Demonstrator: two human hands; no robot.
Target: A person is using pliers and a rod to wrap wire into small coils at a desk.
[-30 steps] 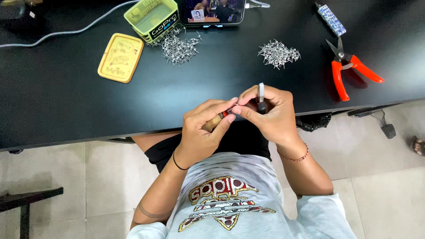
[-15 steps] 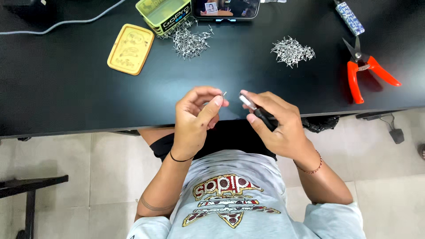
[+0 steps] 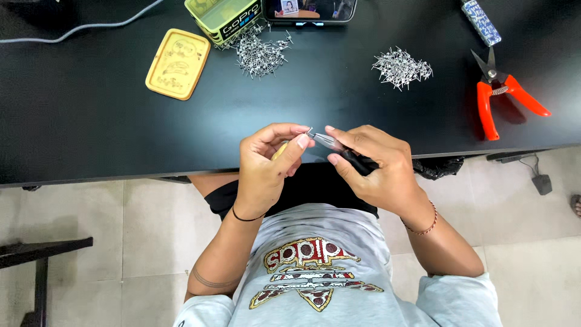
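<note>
My left hand [image 3: 266, 166] pinches a tiny metal piece at its fingertips, with a small tan object tucked in the palm. My right hand [image 3: 372, 166] grips black-handled pliers [image 3: 342, 150], whose silver jaws meet the metal piece [image 3: 310, 132] between both hands. Both hands hover over the near edge of the black table [image 3: 91, 133], above my lap.
Two heaps of small metal pieces lie on the table, one [image 3: 260, 54] by a green tin [image 3: 224, 17], one [image 3: 400, 65] at the right. A yellow tin lid [image 3: 177, 63], orange-handled cutters [image 3: 499, 97], a phone [image 3: 311, 9] and a grey cable [image 3: 78, 27] lie farther back.
My hands have drifted a little apart and lowered from the table edge, and the pliers now point left at the piece held by my left fingertips.
</note>
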